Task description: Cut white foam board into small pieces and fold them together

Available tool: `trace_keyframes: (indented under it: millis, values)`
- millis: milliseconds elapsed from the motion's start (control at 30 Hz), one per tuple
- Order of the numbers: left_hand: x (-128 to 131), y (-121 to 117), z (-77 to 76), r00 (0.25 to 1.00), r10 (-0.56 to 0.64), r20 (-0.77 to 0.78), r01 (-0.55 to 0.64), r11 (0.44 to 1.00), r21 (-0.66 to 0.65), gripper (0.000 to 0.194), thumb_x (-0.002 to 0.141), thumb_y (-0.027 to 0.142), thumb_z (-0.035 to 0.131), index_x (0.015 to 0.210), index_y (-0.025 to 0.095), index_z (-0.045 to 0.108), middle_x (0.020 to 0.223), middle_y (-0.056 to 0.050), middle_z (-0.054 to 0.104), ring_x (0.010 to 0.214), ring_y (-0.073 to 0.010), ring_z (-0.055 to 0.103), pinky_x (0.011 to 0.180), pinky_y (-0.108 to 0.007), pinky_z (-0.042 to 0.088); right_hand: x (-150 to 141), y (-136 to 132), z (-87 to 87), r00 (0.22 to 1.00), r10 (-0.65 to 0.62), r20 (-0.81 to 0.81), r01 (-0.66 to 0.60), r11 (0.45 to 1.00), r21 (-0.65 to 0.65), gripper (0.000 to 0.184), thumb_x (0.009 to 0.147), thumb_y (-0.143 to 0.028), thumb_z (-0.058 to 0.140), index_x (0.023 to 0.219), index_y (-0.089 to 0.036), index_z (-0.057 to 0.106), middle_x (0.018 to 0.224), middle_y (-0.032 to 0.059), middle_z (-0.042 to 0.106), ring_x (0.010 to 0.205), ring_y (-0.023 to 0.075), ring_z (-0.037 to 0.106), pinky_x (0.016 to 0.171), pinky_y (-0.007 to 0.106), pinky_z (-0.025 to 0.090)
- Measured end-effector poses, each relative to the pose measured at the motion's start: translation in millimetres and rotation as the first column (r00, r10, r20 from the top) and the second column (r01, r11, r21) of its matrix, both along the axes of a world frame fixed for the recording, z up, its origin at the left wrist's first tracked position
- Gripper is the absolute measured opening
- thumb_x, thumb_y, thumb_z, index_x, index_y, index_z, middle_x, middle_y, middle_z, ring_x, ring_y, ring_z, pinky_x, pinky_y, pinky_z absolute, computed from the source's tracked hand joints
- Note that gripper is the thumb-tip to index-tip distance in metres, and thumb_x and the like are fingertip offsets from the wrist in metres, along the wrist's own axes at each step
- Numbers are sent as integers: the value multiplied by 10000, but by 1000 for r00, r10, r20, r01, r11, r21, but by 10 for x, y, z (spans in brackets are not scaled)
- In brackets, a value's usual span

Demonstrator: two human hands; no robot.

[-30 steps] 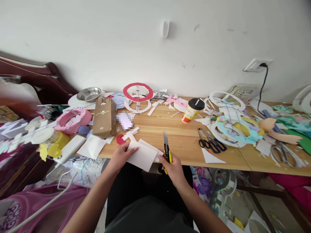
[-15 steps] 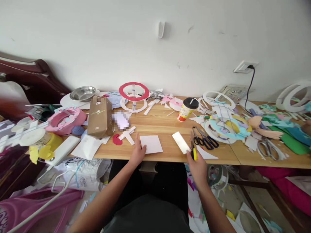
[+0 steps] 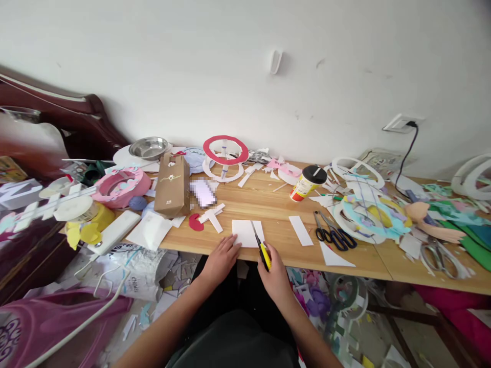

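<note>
A white foam sheet [image 3: 245,231] lies flat near the front edge of the wooden table [image 3: 276,214]. My left hand [image 3: 220,257] rests on the sheet's lower left corner, fingers flat and pressing it down. My right hand [image 3: 274,273] is closed round a yellow utility knife [image 3: 261,248], whose blade points up across the sheet's right side. A narrow white strip [image 3: 300,230] lies on the table just right of the sheet.
Black scissors [image 3: 333,232], a white triangle offcut [image 3: 333,255], a yellow cup with black lid [image 3: 307,183], a brown paper bag [image 3: 172,186], a red-and-white ring stand [image 3: 224,156] and many foam craft pieces crowd the table. Scraps cover the floor below.
The white sheet, held up a second ago, now lies on the table under my left hand. My right hand swung right, left the narrow strip there, and came back with the knife onto the sheet.
</note>
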State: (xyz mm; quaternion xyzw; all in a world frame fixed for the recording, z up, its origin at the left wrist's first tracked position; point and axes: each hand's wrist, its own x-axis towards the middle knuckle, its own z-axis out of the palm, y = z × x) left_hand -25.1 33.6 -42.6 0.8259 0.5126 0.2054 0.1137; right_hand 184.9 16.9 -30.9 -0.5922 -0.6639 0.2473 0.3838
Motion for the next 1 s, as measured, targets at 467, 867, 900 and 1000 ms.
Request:
trace_keyframes:
  millis: [467,867,900,1000]
  values:
    - [67,347,56,992,-78,94,76,997,31,267,965,253,465,1189,198,599,1137,-113,637,1363,-280,442,1083,-482,450,-128,305,39,951,211,226,-195,976,-94,498,1002,-257,318,1498,-219,314,1306,141,586,1207,256,579,958,436,527]
    - [130,529,-10,1000,5,20,-5,1000,-22,513,937,295,506,1423,164,403,1539,-161,356,1463,-293,256,1147,-485,356,-264,381,61,865,169,473,-122,984,-127,500,1030,-331,258,1510,-195,290,1035,140,643,888,281,678,692,383,568]
    - [128,531,-12,1000,8,14,-8,1000,-23,531,933,299,510,1436,175,391,1553,-150,338,1472,-290,231,1157,-491,336,-268,382,59,862,169,479,-124,985,-124,498,1030,-325,256,1509,-191,290,1045,144,643,900,283,676,693,382,567]
    - [130,544,-34,1000,12,19,-11,1000,-28,556,932,305,504,1458,182,371,1549,-137,353,1467,-275,248,1178,-483,303,-283,384,53,855,159,494,-121,987,-109,493,1030,-309,255,1505,-185,296,1052,147,648,918,281,676,696,370,563]
